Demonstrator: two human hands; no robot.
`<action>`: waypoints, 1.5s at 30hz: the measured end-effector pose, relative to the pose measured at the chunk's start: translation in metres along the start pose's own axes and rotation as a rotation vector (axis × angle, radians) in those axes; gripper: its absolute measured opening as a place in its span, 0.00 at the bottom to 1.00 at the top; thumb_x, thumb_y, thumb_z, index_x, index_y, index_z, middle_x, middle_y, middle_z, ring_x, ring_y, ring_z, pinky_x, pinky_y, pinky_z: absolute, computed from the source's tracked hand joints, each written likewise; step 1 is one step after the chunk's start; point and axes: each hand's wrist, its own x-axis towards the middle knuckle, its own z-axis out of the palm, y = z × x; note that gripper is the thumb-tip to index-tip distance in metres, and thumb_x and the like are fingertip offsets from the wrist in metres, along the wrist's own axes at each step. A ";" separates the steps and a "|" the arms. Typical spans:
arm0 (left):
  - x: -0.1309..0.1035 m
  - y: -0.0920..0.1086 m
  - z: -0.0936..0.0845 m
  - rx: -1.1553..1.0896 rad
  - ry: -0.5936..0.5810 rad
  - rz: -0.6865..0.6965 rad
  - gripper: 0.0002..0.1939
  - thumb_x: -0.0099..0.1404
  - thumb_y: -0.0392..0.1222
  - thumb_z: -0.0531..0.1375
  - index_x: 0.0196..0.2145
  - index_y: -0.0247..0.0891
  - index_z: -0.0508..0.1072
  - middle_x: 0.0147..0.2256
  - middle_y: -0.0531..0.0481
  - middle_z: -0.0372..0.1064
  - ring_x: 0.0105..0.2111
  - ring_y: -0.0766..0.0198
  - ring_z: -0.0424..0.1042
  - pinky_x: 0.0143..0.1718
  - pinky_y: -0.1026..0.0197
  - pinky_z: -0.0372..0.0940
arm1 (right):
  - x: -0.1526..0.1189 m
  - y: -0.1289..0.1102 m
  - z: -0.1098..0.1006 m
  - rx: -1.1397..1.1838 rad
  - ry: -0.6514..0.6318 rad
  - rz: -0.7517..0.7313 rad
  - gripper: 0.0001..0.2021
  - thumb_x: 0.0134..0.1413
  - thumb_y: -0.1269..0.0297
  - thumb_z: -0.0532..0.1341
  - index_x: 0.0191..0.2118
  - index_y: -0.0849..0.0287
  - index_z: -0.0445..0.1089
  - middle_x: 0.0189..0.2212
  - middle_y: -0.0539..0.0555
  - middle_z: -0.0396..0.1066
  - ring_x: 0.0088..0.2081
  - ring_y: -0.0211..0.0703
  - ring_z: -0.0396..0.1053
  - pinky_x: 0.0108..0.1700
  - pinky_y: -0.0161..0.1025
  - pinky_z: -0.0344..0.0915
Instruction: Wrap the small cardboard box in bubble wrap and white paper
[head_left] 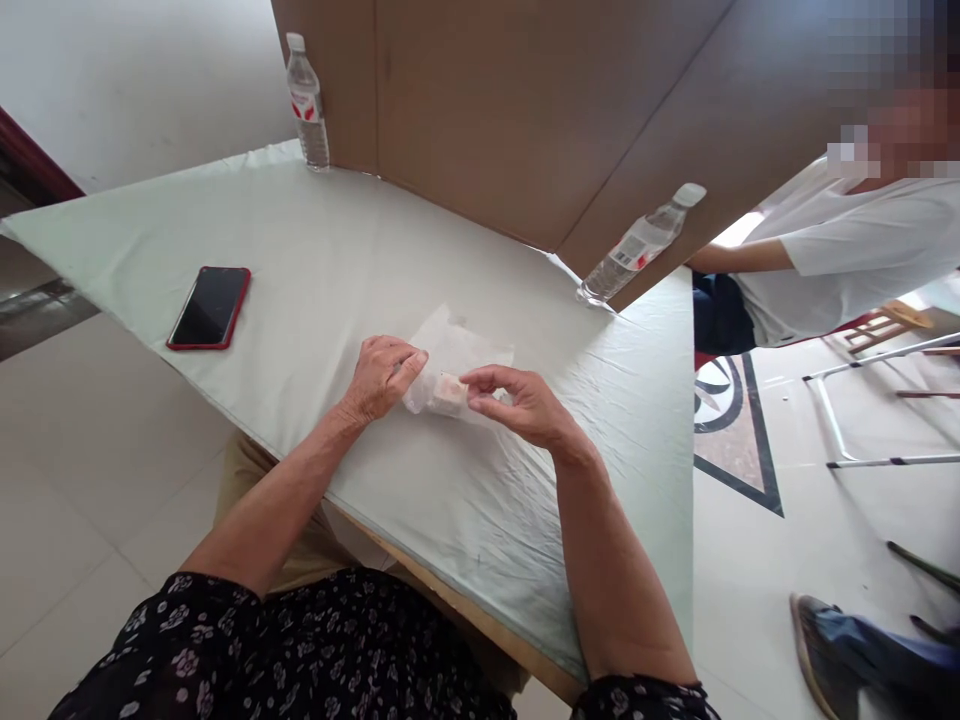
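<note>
A small pale block (448,388) lies on a translucent whitish wrapping sheet (457,347), which is spread on the cloth in front of me. I cannot make out whether the sheet is thin paper or plastic, or what the block is. My left hand (384,378) is closed, with thumb and fingers pinching the sheet's left edge. From the right, my right hand (525,405) has thumb and forefinger at the block's right end, in a pinch. Part of the sheet is hidden beneath both hands.
A pale green cloth (300,250) covers the table. A red-cased phone (210,308) lies at left. Two water bottles (307,115) (637,245) stand against a tall brown cardboard panel (480,110). A person in a white shirt (862,240) sits beyond at right, near a metal frame (840,420).
</note>
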 end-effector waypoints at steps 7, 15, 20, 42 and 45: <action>0.003 -0.008 0.001 0.074 -0.018 -0.046 0.18 0.64 0.52 0.56 0.23 0.41 0.75 0.28 0.48 0.74 0.34 0.59 0.68 0.49 0.51 0.62 | -0.019 -0.017 0.017 0.035 -0.552 -0.008 0.13 0.57 0.57 0.65 0.46 0.54 0.78 0.40 0.52 0.80 0.40 0.41 0.76 0.42 0.38 0.68; 0.002 -0.021 0.001 0.122 -0.206 -0.012 0.11 0.55 0.49 0.65 0.23 0.40 0.74 0.42 0.47 0.72 0.49 0.51 0.67 0.57 0.46 0.57 | -0.031 -0.007 0.034 -0.068 -0.168 0.096 0.10 0.60 0.60 0.59 0.36 0.56 0.77 0.28 0.49 0.75 0.30 0.38 0.69 0.33 0.35 0.63; -0.002 -0.027 -0.003 0.201 -0.361 0.075 0.22 0.52 0.53 0.68 0.43 0.42 0.76 0.54 0.43 0.65 0.58 0.46 0.61 0.63 0.43 0.51 | -0.011 0.004 0.039 -0.356 0.250 0.031 0.22 0.51 0.62 0.66 0.53 0.57 0.70 0.54 0.60 0.72 0.53 0.53 0.69 0.53 0.48 0.65; -0.006 -0.024 0.003 0.394 -0.371 0.053 0.32 0.58 0.58 0.63 0.56 0.42 0.68 0.64 0.39 0.57 0.68 0.41 0.48 0.67 0.36 0.40 | -0.042 0.089 -0.032 -0.648 0.758 0.438 0.33 0.46 0.54 0.64 0.59 0.59 0.65 0.59 0.68 0.66 0.57 0.68 0.64 0.54 0.67 0.59; -0.006 -0.024 0.003 0.404 -0.374 0.057 0.32 0.58 0.58 0.64 0.57 0.42 0.69 0.64 0.39 0.57 0.67 0.41 0.49 0.67 0.37 0.41 | -0.035 0.063 -0.014 -0.686 0.778 0.182 0.26 0.54 0.55 0.61 0.58 0.57 0.66 0.60 0.64 0.65 0.61 0.63 0.62 0.59 0.63 0.58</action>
